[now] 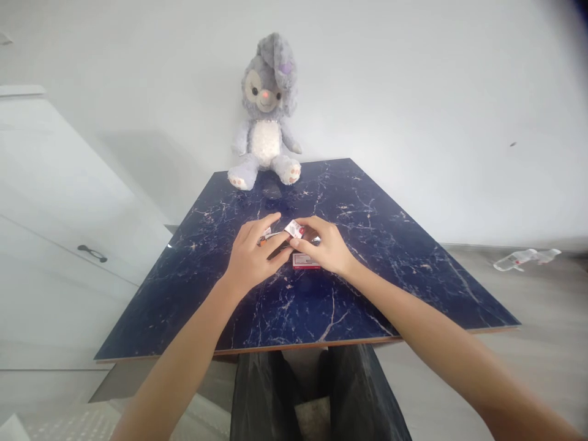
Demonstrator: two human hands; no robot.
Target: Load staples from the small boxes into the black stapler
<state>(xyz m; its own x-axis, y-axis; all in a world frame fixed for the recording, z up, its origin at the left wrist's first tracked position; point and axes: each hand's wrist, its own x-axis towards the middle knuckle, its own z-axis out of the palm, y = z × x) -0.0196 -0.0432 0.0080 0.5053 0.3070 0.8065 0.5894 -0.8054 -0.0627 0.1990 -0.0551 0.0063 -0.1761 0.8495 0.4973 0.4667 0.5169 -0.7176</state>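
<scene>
Wall (413, 92): pale and plain, rising behind the table, marked by one small dark spot at right.
White panel (59, 190): standing at far left, fitted with a dark handle (92, 252).
Floor (542, 367): pale grey, with a clear plastic item (521, 260) lying near the foot of the wall at right, too blurred to name closer.
Tabletop (390, 288): dark blue with white marble veining, edged in brown along the near side.
Plush rabbit (266, 141): grey and fluffy with a cream belly, seated upright at the far edge, long ears flopped to one side, feet pointing forward.
Left hand (255, 251): palm down over the middle of the table, fingers spread, index fingertip close against the small white box; impossible to tell whether gripping anything underneath.
Orange-and-white item (263, 240): mostly hidden beyond the left fingers.
Right hand (328, 248): thumb and forefinger pinched on the small white box (294, 229), printed in grey and red, held tilted between both hands.
Red-and-white carton (305, 261): lying on the tabletop just below the right thumb, partly covered by the right hand.
Dark trousers (362, 392): below the near edge, legs apart.
</scene>
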